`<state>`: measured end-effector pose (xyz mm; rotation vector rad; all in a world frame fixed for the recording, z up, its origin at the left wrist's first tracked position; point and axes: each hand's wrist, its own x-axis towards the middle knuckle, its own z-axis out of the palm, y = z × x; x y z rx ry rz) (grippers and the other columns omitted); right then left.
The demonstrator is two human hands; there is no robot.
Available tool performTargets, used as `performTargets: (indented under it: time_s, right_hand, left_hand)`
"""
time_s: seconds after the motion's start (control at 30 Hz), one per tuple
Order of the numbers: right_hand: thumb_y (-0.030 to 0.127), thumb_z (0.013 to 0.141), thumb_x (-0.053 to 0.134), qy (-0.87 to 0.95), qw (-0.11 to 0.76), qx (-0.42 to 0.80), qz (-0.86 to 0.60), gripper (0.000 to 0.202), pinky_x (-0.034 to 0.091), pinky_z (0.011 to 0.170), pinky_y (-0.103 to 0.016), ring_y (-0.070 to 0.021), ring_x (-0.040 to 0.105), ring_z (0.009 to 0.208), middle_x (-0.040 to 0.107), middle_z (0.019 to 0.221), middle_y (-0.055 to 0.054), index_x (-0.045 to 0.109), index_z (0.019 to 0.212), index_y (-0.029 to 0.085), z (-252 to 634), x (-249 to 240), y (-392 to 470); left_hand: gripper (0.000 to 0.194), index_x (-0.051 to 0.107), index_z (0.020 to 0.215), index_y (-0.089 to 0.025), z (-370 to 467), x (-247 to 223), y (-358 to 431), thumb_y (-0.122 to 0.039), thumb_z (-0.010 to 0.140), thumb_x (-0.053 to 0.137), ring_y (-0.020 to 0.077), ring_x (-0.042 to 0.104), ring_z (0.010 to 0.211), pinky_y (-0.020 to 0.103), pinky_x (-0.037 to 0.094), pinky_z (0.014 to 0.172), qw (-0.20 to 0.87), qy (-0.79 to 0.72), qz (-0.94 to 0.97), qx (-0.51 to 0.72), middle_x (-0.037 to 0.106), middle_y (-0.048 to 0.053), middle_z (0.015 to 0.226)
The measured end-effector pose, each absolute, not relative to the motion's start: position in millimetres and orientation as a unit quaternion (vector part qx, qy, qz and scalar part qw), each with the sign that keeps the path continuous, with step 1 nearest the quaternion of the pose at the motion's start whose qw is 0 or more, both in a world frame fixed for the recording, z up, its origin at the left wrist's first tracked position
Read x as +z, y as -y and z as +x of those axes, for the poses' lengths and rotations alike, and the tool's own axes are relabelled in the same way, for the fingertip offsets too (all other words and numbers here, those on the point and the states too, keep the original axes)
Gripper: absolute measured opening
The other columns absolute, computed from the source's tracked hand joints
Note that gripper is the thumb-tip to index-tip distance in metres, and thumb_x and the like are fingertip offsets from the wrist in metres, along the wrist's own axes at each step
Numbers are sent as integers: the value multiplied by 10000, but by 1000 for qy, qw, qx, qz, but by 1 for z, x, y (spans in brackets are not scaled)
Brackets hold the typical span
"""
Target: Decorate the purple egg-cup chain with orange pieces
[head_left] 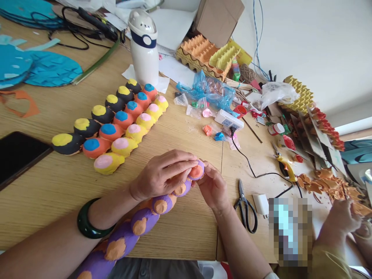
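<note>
A bumpy purple strip (145, 221), apparently a row cut from an egg tray and coated in soft clay, runs from the lower left up to my hands. Most of its bumps carry a pale orange patch; the one at the far end has a brighter orange patch (196, 171). My left hand (164, 170), with a dark green bangle on its wrist, is closed over the strip, fingertips pressed on that end bump. From the other side my right hand (215, 188) pinches the same end. Three finished-looking bumpy strips lie beyond: black-yellow (99, 113), orange-blue (122, 118) and yellow-pink (135, 132).
Black scissors (245, 209) and a white plug adapter (260, 204) lie to the right. A power strip (229, 119), clay packets and egg trays (200, 50) sit farther back. A white tumbler (144, 50) stands behind the strips. Another person's hand (343, 217) is at right.
</note>
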<state>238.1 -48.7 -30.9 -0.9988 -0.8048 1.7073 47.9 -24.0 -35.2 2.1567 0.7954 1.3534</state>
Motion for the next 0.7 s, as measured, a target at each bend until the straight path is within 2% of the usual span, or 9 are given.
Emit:
performTargets:
  time_s: [0.17, 0.43, 0.53, 0.63, 0.7]
  right_hand:
    - [425, 807, 693, 328, 480, 705, -406, 221, 510, 544, -279, -175, 565, 664, 619, 752, -30, 684, 765, 208, 239, -32, 49]
    - [429, 781, 693, 319, 483, 703, -413, 227, 495, 537, -284, -165, 527, 623, 622, 733, -27, 664, 722, 212, 238, -30, 47]
    - [434, 778, 692, 327, 486, 695, -417, 235, 482, 539, -285, -165, 522, 635, 606, 758, -31, 664, 718, 210, 238, -30, 47]
    - [417, 801, 688, 353, 491, 680, -415, 229, 475, 563, -286, -162, 518, 654, 569, 777, -26, 670, 705, 210, 238, -30, 48]
    - [400, 818, 689, 372, 492, 670, -413, 235, 460, 568, -279, -150, 489, 649, 549, 787, -23, 669, 686, 207, 239, -30, 49]
  left_hand:
    - [308, 705, 1223, -271, 49, -35, 21, -144, 970, 583, 199, 744, 1078, 351, 632, 933, 217, -248, 787, 522, 772, 67, 1196]
    - [210, 780, 1063, -212, 56, -19, 24, -175, 988, 587, 187, 740, 1036, 331, 630, 926, 299, -322, 690, 575, 781, 80, 1102]
    - [208, 782, 962, -212, 58, -18, 20, -325, 991, 610, 223, 741, 999, 368, 652, 844, 439, -383, 602, 545, 785, 75, 1027]
    - [358, 762, 864, -219, 56, -20, 15, -483, 998, 562, 249, 764, 843, 398, 660, 752, 640, -367, 535, 412, 792, 65, 873]
    - [393, 765, 859, -233, 54, -20, 13, -532, 988, 546, 256, 773, 805, 400, 654, 748, 724, -319, 511, 336, 803, 58, 856]
